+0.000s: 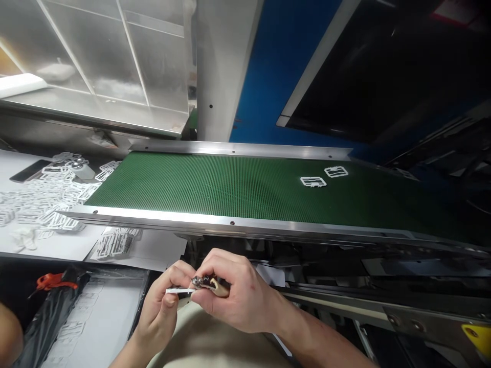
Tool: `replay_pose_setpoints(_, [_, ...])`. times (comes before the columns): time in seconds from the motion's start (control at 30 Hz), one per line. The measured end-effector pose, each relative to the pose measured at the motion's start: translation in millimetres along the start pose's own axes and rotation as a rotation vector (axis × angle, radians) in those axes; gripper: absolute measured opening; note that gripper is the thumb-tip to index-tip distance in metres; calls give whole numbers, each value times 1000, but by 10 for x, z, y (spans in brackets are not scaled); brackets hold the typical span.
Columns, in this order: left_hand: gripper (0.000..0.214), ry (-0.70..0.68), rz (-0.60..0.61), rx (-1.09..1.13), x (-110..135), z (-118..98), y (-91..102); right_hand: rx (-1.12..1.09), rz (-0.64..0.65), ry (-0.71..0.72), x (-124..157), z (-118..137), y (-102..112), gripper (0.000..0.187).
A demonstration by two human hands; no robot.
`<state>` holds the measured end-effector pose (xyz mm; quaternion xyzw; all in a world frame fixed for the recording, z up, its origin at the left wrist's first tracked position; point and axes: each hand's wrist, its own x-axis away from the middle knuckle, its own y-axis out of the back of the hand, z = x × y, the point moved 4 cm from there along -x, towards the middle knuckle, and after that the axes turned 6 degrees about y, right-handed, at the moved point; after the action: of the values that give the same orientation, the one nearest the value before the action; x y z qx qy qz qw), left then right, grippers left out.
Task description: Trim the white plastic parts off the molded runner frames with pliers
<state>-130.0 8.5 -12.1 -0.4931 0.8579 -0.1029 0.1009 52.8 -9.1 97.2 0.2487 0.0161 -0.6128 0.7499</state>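
Observation:
My left hand (163, 299) pinches a thin white plastic frame part (179, 291), seen edge-on, between thumb and fingers in front of my lap. Right beside it, my right hand (238, 291) is closed around a small hand tool with a metal head and cream handle, which looks like a pair of nippers (218, 287). The tool's head meets the near end of the white part, and my fingers partly hide its jaws. Two similar white plastic frames (313, 182) lie on the green conveyor belt (199, 184) beyond my hands.
Metal rails (232, 223) edge the belt. Many white frames (34, 202) are heaped on the table at left, near a phone (30, 171) and a metal-topped bottle (83, 168). An orange-handled tool (56, 281) lies by a plastic-lined box (99, 312). Part of another person (8, 335) shows lower left.

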Motion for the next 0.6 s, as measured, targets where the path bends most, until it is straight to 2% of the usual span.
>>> replay_pose_setpoints(0.1, [42, -17, -2, -9, -25, -35, -21, 9, -14, 4, 13, 9, 8, 14])
replay_pose_setpoints(0.17, [31, -43, -35, -57, -43, -93, -16, 4, -48, -4, 27, -4, 40, 14])
replay_pose_setpoints(0.27, [4, -16, -206, -98, -45, -191, 46, -29, -145, -149, 74, -169, 105, 15])
replay_pose_setpoints(0.33, [17, 21, -322, -57, -25, -253, 81, -154, -180, -335, 135, -384, 90, 22])
replay_pose_setpoints(0.43, [32, 59, -359, -21, -11, -335, 51, -509, -139, -560, 235, -694, -93, 37])
replay_pose_setpoints(0.53, [47, 94, -334, -53, -18, -371, -3, -810, -73, -661, 298, -844, -331, 51])
replay_pose_setpoints(0.6, [53, 98, -315, -60, -20, -373, -19, -896, -30, -686, 317, -866, -441, 54])
